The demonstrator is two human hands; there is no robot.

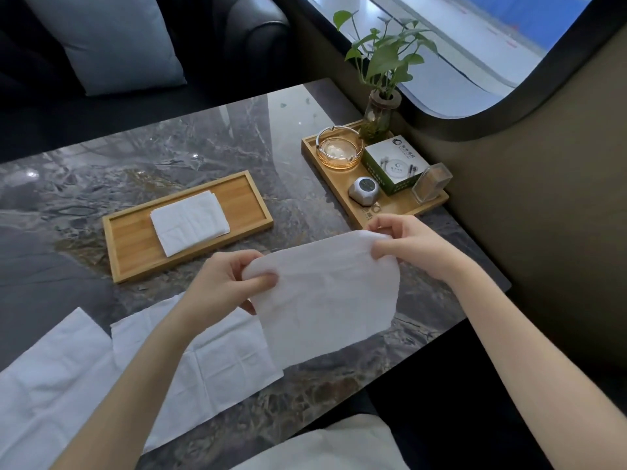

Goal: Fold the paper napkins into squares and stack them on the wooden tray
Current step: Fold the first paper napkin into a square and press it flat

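Note:
A white paper napkin (325, 293) hangs in the air above the marble table, held by its two upper corners. My left hand (224, 283) pinches the left corner and my right hand (407, 245) pinches the right one. Beyond my left hand lies the long wooden tray (135, 239), and a folded white napkin square (190, 222) rests on its middle. Unfolded napkins (210, 361) lie flat at the table's near left edge, partly under my left forearm, with another sheet (51, 374) further left.
A second wooden tray (366, 212) at the right holds a glass ashtray (339, 149), a green and white box (395, 164), a small round device (364, 191), a clear holder (431, 183) and a plant in a vase (380, 117). A padded wall borders the table's right side.

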